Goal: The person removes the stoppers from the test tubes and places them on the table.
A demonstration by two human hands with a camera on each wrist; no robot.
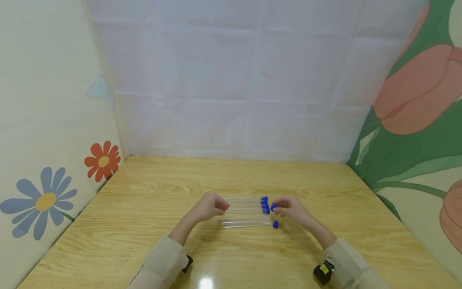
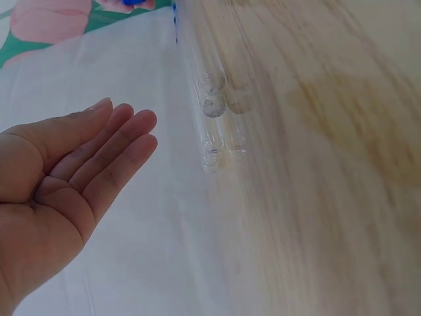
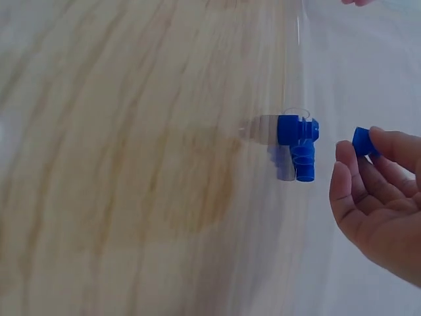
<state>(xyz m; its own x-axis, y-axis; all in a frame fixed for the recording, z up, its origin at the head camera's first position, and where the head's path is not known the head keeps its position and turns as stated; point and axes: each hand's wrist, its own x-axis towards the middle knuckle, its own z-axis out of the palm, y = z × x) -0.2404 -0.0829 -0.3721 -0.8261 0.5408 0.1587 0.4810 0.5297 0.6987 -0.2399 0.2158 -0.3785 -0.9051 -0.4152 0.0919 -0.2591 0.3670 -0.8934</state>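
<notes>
My right hand [image 1: 290, 208] pinches a small blue cap [image 3: 362, 141] between thumb and fingers, just right of a row of blue-capped test tubes [image 1: 243, 205]. These clear tubes lie side by side on the table, their blue caps [image 1: 265, 204] pointing right. Nearer to me lies a clear glass tube [image 1: 246, 223] with no cap on its right end. Beside that end sits another blue cap [image 1: 276, 224]. My left hand [image 2: 72, 158], fingers loosely bent and holding nothing, hovers by the rounded tube ends [image 2: 212, 105].
Pale wood-grain table [image 1: 126, 224] under everything. A white cloth [image 1: 231, 80] hangs behind it. Flower-printed cloths stand along the left [image 1: 54, 120] and right sides. Each wrist wears a black device, such as the one [image 1: 323, 272] by the right sleeve.
</notes>
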